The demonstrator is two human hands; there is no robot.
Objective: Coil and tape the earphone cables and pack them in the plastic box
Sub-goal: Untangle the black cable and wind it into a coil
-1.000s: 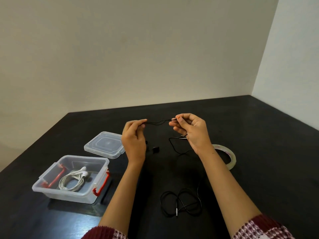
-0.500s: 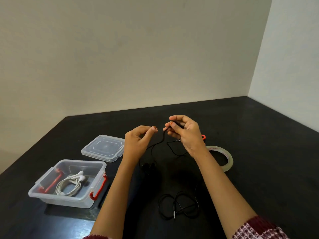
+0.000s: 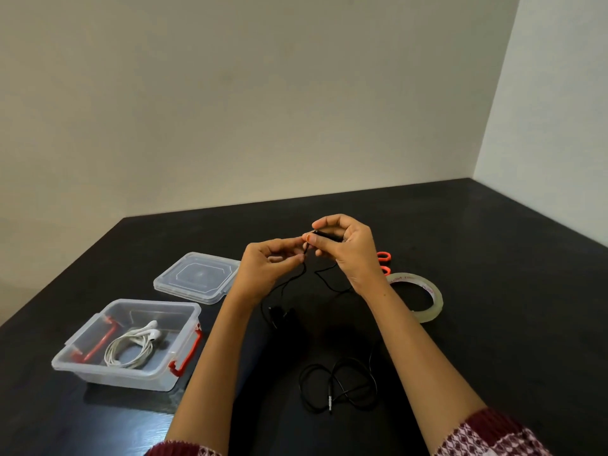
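A black earphone cable (image 3: 339, 385) lies partly on the dark table, its plug end looped near my forearms and its earbuds (image 3: 279, 314) resting below my hands. My right hand (image 3: 348, 248) pinches a stretch of this cable between thumb and fingers. Close beside it, my left hand (image 3: 268, 269) pinches the same cable, and the fingertips of both hands nearly touch. A clear plastic box (image 3: 184, 311) with red latches stands at the left, holding a coiled white earphone (image 3: 135, 348).
The box's clear lid (image 3: 197, 278) lies behind the box. A roll of clear tape (image 3: 427, 297) sits to the right of my right wrist, with orange scissor handles (image 3: 384, 258) behind it. Walls close off the table at the back and right.
My hands have come together from roughly a hand's width apart, so the taut cable stretch between them has closed into a hanging loop. The earbuds have shifted slightly on the table.
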